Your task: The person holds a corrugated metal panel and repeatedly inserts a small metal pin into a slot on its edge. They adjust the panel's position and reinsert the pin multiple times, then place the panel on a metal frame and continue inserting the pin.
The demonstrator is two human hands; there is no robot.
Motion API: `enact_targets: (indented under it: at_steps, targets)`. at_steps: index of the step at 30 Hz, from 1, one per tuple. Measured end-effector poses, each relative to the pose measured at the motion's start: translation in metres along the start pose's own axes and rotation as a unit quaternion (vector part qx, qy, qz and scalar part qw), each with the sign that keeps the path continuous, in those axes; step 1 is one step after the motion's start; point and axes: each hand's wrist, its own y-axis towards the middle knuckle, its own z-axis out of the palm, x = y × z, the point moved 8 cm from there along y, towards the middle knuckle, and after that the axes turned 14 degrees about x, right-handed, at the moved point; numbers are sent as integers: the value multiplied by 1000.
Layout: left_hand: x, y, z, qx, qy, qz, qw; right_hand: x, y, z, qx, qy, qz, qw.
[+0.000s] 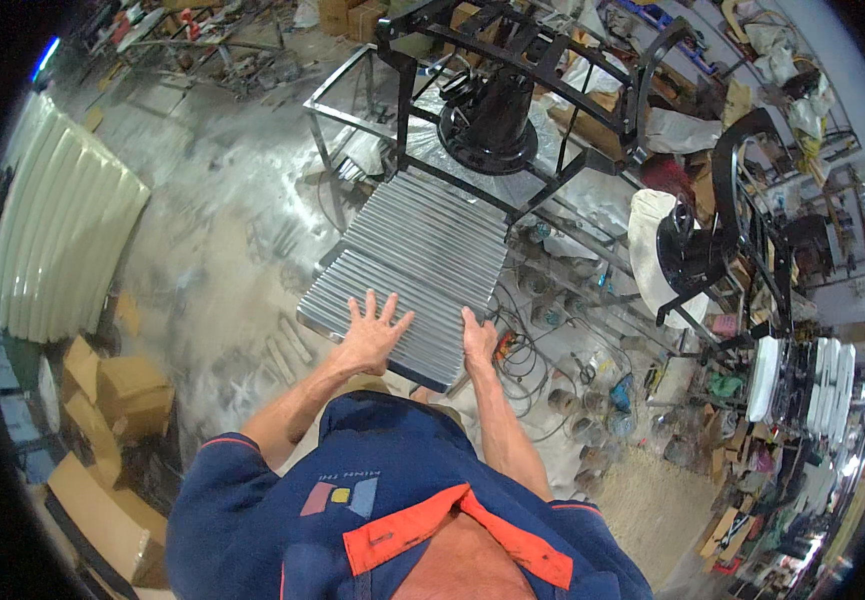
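A grey ribbed panel (pixel 422 240) in two sections lies slanted in front of me, with a dark edge along its near side. My left hand (pixel 370 335) rests on the nearer section, its fingers spread across the ridges. At the right edge of that section is my right hand (pixel 478 340), the thumb up by the top surface and the other fingers curled at the side. Their tips are partly hidden. What supports the panel from below cannot be made out.
Beyond the panel stands a black metal frame (pixel 522 65) around a black cone-shaped base (pixel 487 130). Cables (pixel 527 355) and small cans lie to the right. A pale ribbed stack (pixel 67 220) and opened cardboard boxes (pixel 127 390) are at left. Another black frame (pixel 737 230) stands at right.
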Motion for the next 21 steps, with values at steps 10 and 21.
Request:
enact_targets:
  at_steps: [10,21]
  targets:
    - [126,-38,-23,-178,-207,11,962,85,-96,23,38,-241,-117,963]
    - [152,-18,-3,-311,-306,41,899,91,-134,57,-181,-324,-136,918]
